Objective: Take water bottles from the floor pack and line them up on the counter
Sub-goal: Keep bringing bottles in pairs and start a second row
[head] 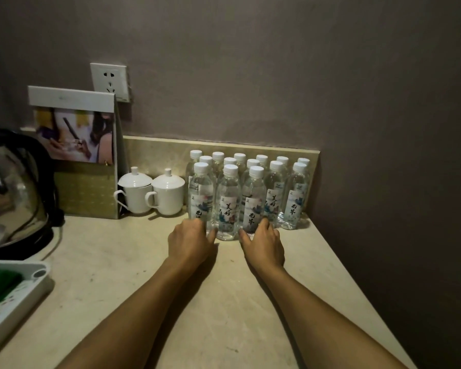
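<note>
Several clear water bottles with white caps and printed labels stand in rows on the beige counter, against the back ledge. The front row holds three. My left hand grips the base of the front-left bottle, thumb lying toward the middle bottle. My right hand grips the base of the front-right bottle. Both bottles stand upright on the counter. More bottles stand to the right, behind that row. The floor pack is out of view.
Two white lidded mugs stand just left of the bottles. Further left are a standing brochure holder, a steel kettle and a white tray. A wall closes the counter's right side; a socket is above.
</note>
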Demonstrator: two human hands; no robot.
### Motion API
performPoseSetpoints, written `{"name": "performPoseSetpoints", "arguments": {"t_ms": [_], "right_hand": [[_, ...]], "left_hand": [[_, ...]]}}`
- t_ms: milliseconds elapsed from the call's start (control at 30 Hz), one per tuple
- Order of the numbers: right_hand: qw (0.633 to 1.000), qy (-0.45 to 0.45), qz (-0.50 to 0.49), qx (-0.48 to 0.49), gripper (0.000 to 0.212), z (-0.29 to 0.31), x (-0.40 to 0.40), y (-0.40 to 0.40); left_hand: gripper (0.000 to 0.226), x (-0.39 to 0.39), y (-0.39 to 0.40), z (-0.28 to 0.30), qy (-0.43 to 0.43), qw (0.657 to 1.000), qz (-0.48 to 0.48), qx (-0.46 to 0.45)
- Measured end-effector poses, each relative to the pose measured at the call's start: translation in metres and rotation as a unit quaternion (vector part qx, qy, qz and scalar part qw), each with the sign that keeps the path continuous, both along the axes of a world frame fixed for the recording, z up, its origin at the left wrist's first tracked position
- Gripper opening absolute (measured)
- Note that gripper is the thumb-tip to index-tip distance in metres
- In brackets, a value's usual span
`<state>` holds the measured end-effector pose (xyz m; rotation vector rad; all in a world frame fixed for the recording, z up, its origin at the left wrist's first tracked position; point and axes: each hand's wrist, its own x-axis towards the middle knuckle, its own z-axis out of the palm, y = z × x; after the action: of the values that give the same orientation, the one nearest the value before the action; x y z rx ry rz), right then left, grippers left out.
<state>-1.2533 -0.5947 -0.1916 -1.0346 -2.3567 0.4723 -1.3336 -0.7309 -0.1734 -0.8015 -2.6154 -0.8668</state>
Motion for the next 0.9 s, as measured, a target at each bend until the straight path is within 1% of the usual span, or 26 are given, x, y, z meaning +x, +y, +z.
{"name": "performPoseSetpoints", "arguments": {"t_ms": [167, 267, 433, 700, 900], "right_hand": [[1.0, -0.009, -0.002, 0.004, 0.062, 0.001, -0.002, 0.001], [1.0, -0.011, -0.007, 0.007, 0.061, 0.001, -0.002, 0.002], [1.0, -0.005, -0.012, 0.004, 0.055, -0.002, -0.002, 0.002], [1.0, -0.005, -0.012, -0.002, 0.052, 0.0, -0.003, 0.001], [1.0, 0.002, -0.015, -0.013, 0.044, 0.002, -0.001, 0.0]], "left_hand": [[0.041, -0.019, -0.021, 0.004, -0.032, 0.995, 0.076, -0.046], [0.035, -0.019, -0.017, 0.008, -0.04, 0.997, 0.06, -0.036], [0.025, -0.023, -0.008, 0.001, -0.062, 0.998, 0.023, 0.011], [0.028, -0.026, -0.007, 0.001, -0.055, 0.998, 0.013, 0.012], [0.026, -0.022, -0.007, 0.001, -0.05, 0.998, 0.008, 0.022]]}}
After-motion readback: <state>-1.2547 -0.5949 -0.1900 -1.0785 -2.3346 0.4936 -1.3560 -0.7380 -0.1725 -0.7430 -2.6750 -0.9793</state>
